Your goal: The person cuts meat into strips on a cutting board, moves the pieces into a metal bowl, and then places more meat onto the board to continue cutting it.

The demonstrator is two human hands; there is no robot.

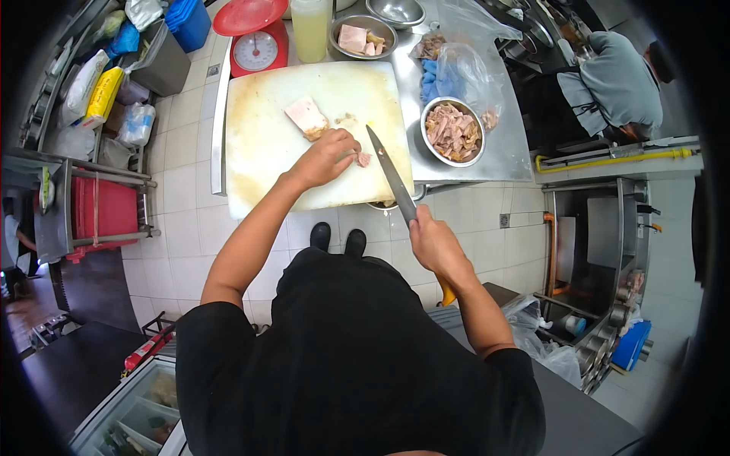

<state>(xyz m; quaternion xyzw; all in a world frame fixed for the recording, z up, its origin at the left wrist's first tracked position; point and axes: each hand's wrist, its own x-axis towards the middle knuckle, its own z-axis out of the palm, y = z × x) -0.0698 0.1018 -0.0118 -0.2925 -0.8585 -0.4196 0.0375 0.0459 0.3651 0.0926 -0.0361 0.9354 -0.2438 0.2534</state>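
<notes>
My right hand (436,242) grips a long kitchen knife (392,173), its yellow handle end showing below the fist. The blade points up and left, over the right side of a stained white cutting board (262,178). On the board my left hand (327,159) is closed, its curled fingertips on a small piece of meat (363,159). Just above that hand lies a larger pale block of meat (306,116) with a browned end. Small scraps are scattered between it and the blade. Beyond the board's right edge stands a steel bowl full of cut meat (454,132).
Behind the board are a red scale (258,49), a container of yellowish liquid (310,30) and a steel bowl with meat chunks (363,38). Plastic bags (464,72) lie on the steel table at right. Another person (620,80) bends over at the far right.
</notes>
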